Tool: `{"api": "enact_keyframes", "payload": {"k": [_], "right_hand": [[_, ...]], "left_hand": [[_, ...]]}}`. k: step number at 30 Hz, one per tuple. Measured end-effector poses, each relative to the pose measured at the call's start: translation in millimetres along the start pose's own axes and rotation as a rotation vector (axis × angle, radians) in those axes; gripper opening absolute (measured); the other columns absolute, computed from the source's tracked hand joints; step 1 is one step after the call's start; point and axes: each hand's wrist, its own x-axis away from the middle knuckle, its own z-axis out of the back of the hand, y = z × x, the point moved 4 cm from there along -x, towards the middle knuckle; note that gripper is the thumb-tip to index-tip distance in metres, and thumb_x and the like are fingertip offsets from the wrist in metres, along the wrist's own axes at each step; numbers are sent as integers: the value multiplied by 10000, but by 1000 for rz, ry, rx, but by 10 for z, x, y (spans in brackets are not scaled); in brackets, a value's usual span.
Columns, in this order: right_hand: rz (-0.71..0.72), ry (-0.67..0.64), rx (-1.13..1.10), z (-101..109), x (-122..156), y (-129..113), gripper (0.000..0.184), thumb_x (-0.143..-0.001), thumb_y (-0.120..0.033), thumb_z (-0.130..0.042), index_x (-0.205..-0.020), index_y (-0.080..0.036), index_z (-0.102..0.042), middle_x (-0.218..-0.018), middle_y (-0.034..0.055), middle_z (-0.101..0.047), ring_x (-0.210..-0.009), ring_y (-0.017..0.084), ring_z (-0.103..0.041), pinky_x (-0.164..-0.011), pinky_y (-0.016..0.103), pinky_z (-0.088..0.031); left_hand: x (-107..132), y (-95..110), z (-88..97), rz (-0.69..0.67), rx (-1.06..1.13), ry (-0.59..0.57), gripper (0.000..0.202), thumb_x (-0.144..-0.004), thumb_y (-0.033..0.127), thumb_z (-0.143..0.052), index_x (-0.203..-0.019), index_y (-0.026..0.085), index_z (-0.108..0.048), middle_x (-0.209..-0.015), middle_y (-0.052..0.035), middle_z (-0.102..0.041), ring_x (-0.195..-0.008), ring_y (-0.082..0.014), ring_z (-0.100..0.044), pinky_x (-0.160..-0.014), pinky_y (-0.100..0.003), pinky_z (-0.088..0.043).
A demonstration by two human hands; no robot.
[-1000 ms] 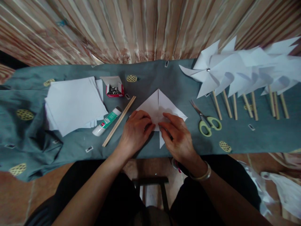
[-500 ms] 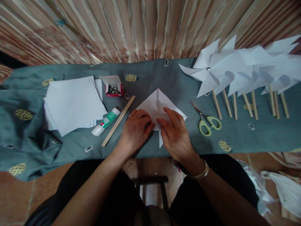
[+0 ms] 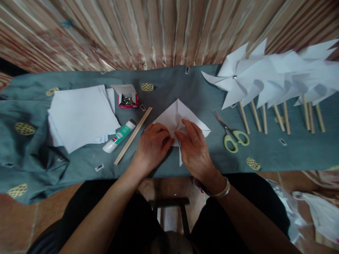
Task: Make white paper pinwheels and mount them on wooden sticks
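Observation:
A white sheet of paper [image 3: 178, 109], creased and cut in from its corners, lies as a diamond in front of me. My left hand [image 3: 154, 141] has its fingers curled and presses on the sheet's left part, holding it to the cloth. With bent fingers and thumb, my right hand [image 3: 194, 146] grips the paper just right of its middle, where it buckles. A narrow pointed flap hangs below the sheet, beside the right thumb. Right of the sheet are green-handled scissors [image 3: 231, 133], their blades a little apart. The fingertips partly cover the paper's centre.
On the left lie a paper stack [image 3: 82, 116], a glue stick [image 3: 119, 136], thin wooden sticks [image 3: 133, 135] and an open red box [image 3: 128, 100] of small metal pieces. Several white paper pinwheels [image 3: 261, 76] on sticks lie at right. A curtain [image 3: 169, 31] hangs behind the cloth-covered table [image 3: 169, 83].
My right hand has shifted slightly left, and the paper near its fingers now buckles up more. My left hand stays nearly in place.

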Motion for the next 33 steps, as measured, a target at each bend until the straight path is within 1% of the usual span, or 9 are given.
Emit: {"api": "enact_keyframes", "payload": {"k": [4, 7, 11, 15, 18, 20, 25, 29, 33], "right_hand": [[-46, -13, -39, -23, 21, 14, 349, -927, -62, -407, -1202, -191, -580, -1486, 128, -428, -1422, 291, -338, -1117, 528, -402], [-54, -32, -22, -36, 23, 1, 347, -927, -63, -410, -1208, -179, -578, -1492, 144, -434, -1445, 298, -313, -1115, 529, -390], [-40, -66, 24, -55, 11, -33, 337, -926, -55, -409, -1203, -154, -574, -1475, 181, -459, -1457, 320, -295, -1077, 551, -408], [-53, -46, -73, 9, -16, -2, 324, -928, -82, -408, -1172, -184, -596, -1479, 134, -460, -1463, 290, -293, -1120, 540, -380], [-72, -8, -217, 125, -65, 81, 332, -945, -143, -396, -1195, -223, -598, -1487, 92, -454, -1443, 248, -340, -1156, 506, -361], [-101, 22, -237, 207, -109, 164, 354, -951, -166, -383, -1237, -211, -588, -1482, 106, -460, -1420, 241, -380, -1157, 491, -363], [-178, 8, -42, 290, -192, 372, 409, -944, -217, -406, -1313, -116, -549, -1419, 181, -525, -1339, 306, -477, -1093, 543, -410], [-159, -4, -5, 328, -182, 412, 394, -932, -222, -436, -1288, -121, -570, -1268, 152, -650, -1175, 281, -607, -1023, 495, -473], [-249, -8, -48, 406, -76, 395, 356, -912, -232, -493, -1235, -149, -617, -1034, 102, -738, -935, 235, -696, -881, 405, -551]], "left_hand": [[34, -9, 19, 11, 37, 41, 94, -874, 217, -604, -858, 151, -669, -956, -73, -648, -899, -206, -603, -811, -371, -527], [56, 31, 48, -16, 66, 71, 110, -892, 213, -577, -925, 158, -667, -998, -77, -644, -943, -205, -609, -826, -363, -532], [77, 87, 52, -83, 77, 87, 125, -900, 194, -559, -873, 173, -679, -950, -60, -652, -908, -193, -606, -807, -350, -531], [93, 75, 9, -120, 70, 73, 64, -856, 188, -625, -845, 166, -683, -926, -60, -662, -882, -201, -608, -795, -362, -531], [98, 59, -1, -123, 65, 67, 39, -836, 191, -655, -841, 163, -682, -930, -62, -666, -882, -207, -612, -803, -376, -529], [99, 60, 7, -125, 70, 72, 46, -837, 194, -658, -846, 158, -684, -939, -68, -670, -889, -210, -614, -811, -381, -528], [110, 69, 30, -131, 85, 76, 68, -839, 200, -664, -885, 156, -688, -978, -79, -674, -925, -215, -616, -827, -379, -531], [137, 60, 59, -138, 77, 91, 97, -856, 247, -654, -900, 168, -688, -995, -75, -674, -936, -216, -622, -839, -389, -527], [170, 7, 90, -121, 70, 92, 135, -874, 282, -624, -890, 168, -694, -1012, -84, -673, -962, -225, -617, -847, -403, -524]]}}
